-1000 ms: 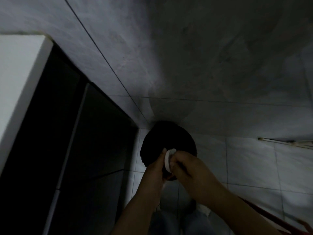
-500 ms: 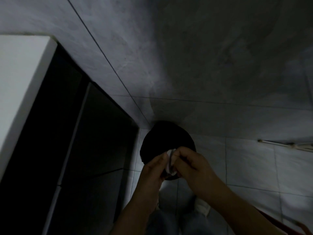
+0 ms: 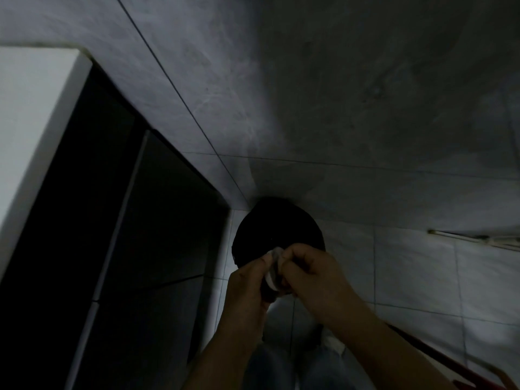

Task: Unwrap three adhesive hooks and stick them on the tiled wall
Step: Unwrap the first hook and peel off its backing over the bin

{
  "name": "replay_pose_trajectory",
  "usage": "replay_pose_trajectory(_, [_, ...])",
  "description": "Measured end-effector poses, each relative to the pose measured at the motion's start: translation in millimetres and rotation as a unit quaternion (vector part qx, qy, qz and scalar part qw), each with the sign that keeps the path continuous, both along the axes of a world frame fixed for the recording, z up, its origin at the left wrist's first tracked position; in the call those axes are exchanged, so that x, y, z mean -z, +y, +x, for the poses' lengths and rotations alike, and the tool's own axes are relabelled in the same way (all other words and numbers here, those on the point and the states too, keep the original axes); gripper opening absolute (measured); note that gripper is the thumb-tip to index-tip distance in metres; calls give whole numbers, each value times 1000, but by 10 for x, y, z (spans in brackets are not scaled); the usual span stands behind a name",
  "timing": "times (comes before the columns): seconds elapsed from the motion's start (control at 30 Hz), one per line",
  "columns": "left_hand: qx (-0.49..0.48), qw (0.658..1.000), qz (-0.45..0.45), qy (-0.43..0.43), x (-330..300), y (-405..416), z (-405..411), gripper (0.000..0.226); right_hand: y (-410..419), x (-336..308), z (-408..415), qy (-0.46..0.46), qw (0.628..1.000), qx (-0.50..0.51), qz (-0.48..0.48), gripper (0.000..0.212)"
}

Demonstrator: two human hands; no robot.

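Small white round adhesive hook (image 3: 272,273) low centre of frame, pinched between left hand (image 3: 247,285) and right hand (image 3: 315,280), both grips closed on it, grey tiled wall (image 3: 337,94) above

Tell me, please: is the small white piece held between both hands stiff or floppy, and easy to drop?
The white piece looks thin and small, so probably light. Its top edge seems to bend between the left hand and right hand, suggesting a flexible wrapper or backing. Pinched only by fingertips, it could slip.

Floor (image 3: 416,277): pale square tiles, thin grout lines, dim light. Dark round object (image 3: 277,229) rests on it at 6 o'clock from frame centre, against the wall base. Thin pale rod (image 3: 472,238) at 4 o'clock.
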State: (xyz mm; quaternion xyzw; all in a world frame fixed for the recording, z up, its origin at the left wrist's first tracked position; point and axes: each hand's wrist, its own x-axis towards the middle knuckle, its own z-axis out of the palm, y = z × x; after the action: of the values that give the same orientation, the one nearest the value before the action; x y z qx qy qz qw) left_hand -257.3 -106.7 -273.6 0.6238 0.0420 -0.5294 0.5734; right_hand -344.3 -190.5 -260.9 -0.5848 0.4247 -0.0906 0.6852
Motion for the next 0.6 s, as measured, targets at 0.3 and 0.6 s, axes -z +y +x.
replay_pose_trajectory(0.3, [-100, 994, 35, -12, 58, -34, -23, 43, 103, 132, 5, 57, 996, 65, 25, 32])
replay_pose_trajectory(0.6, [-125, 990, 59, -19, 236, -38, 107, 20, 134, 405, -118, 59, 991, 107, 51, 29])
